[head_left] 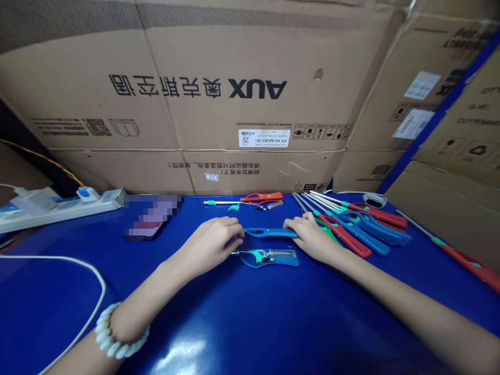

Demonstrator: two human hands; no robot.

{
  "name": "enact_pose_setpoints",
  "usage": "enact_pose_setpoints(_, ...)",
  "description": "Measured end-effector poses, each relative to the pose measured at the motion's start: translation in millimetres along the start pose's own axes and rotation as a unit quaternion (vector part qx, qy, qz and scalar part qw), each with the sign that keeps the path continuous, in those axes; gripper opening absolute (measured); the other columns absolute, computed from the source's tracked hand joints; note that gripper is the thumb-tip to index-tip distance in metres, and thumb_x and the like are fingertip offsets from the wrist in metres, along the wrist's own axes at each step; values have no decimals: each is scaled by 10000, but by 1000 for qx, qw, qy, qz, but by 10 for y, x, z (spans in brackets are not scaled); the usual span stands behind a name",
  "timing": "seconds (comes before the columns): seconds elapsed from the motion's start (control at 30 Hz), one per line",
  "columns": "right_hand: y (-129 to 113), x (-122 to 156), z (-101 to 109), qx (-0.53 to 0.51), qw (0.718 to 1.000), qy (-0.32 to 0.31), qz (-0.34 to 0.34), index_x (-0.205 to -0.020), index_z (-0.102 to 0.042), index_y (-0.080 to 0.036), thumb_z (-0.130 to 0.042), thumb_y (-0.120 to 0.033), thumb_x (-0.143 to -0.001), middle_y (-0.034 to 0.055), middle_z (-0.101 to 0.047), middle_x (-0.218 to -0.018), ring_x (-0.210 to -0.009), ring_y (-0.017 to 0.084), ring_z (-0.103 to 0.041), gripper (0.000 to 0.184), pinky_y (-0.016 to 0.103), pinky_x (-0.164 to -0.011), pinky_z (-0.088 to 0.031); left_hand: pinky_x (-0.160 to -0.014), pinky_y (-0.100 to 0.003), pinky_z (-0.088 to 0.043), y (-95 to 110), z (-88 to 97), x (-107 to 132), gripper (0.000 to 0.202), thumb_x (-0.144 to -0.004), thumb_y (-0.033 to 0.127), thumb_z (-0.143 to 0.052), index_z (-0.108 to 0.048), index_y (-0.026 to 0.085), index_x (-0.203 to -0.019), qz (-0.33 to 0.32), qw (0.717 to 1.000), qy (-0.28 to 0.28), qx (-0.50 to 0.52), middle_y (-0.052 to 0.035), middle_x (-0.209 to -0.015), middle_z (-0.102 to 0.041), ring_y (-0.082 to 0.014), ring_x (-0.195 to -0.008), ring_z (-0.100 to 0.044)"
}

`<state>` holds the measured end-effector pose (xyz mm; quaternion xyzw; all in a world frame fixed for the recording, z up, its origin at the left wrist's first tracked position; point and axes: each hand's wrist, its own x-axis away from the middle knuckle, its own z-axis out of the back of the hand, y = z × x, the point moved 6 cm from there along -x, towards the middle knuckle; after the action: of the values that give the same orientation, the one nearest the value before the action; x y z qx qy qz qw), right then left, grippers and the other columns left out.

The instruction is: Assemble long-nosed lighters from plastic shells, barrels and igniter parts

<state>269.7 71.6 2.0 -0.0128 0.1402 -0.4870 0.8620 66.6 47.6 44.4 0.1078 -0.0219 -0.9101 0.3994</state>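
The left hand [216,239] and right hand [312,234] pinch a blue half-shell [271,233] toward the surface's [250,312] far edge — a filled blue half [291,262] and red lighter parts [269,197] lie open, while lighters [361,232] toward the far-right corner look assembled.

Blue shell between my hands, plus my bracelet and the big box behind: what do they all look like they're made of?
Blue shell: probably moulded plastic, smooth with a slight sheen, given its even colour.
Bracelet: pale, smooth, rounded beads; stone, glass or plastic, I can't tell.
Box: matte brown cardboard, judging by its fold creases and printed surface.
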Motion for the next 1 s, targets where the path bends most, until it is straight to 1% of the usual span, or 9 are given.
enact_pose_setpoints(0.1,28,4,41,-13,1000,5,-25,-877,-590,-201,-460,13,-775,40,-600,-742,-774,213,-424,270,326,-746,-326,-763,-306,-454,85,-21,-2,178,-925,192,-449,-626,178,-920,-26,1000,17,2,-50,-909,-641,-191,-855,-588)
enact_pose_setpoints(0.2,42,-1,74,-36,998,-1,-48,-868,-590,-192,-438,2,-789,35,-613,-738,-754,203,-418,259,308,-729,-323,-866,-346,-443,297,-87,6,235,-938,187,-417,-599,193,-1086,-92,995,33,28,-70,-1095,-635,-205,-988,-572)
enact_pose_setpoints(0.3,20,-3,81,-43,998,-6,-55,-841,-587,-189,-430,-39,-826,34,-626,-733,-739,199,-421,218,307,-726,-323,-1019,-381,-360,541,-218,34,369,-956,219,-404,-460,228,-1321,-168,984,16,52,-75,-1333,-539,-214,-1235,-465)
enact_pose_setpoints(0.33,8,-2,78,-43,998,-8,-54,-833,-586,-190,-430,-50,-833,32,-628,-729,-736,198,-425,209,309,-729,-324,-1070,-397,-308,592,-274,41,424,-960,229,-403,-387,237,-1384,-179,982,3,51,-71,-1405,-475,-214,-1305,-400)
enact_pose_setpoints(0.4,-10,0,68,-42,998,-12,-52,-825,-582,-195,-436,-59,-841,27,-632,-725,-738,199,-433,200,312,-739,-327,-1115,-406,-244,648,-359,49,500,-961,248,-411,-284,248,-1444,-189,980,-9,57,-54,-1473,-389,-209,-1366,-321)
enact_pose_setpoints(0.47,-13,3,59,-40,998,-13,-54,-824,-577,-199,-435,-55,-844,25,-637,-729,-744,202,-437,203,315,-746,-329,-1123,-406,-227,659,-434,53,524,-960,252,-415,-250,251,-1458,-193,979,-28,61,-42,-1489,-361,-203,-1372,-314)
enact_pose_setpoints(0.53,-9,5,51,-38,998,-13,-53,-825,-577,-198,-430,-50,-846,27,-642,-738,-747,204,-438,210,321,-751,-331,-1116,-408,-234,649,-478,55,520,-958,243,-417,-262,247,-1455,-194,978,-38,65,-47,-1482,-372,-204,-1359,-339)
enact_pose_setpoints(0.83,-13,7,79,-53,997,-10,-59,-820,-588,-195,-432,-44,-820,24,-623,-727,-733,195,-440,216,314,-735,-332,-1099,-420,-242,662,-484,61,484,-957,236,-410,-322,223,-1432,-194,979,-30,51,-78,-1460,-405,-227,-1329,-383)
enact_pose_setpoints(1.0,-36,-9,127,-115,991,0,-65,-755,-523,-201,-421,-161,-901,-6,-561,-672,-679,174,-477,183,278,-681,-335,-1083,-421,-241,675,-485,62,455,-960,233,-407,-354,207,-1410,-196,980,-35,33,-61,-1474,-385,-234,-1303,-394)
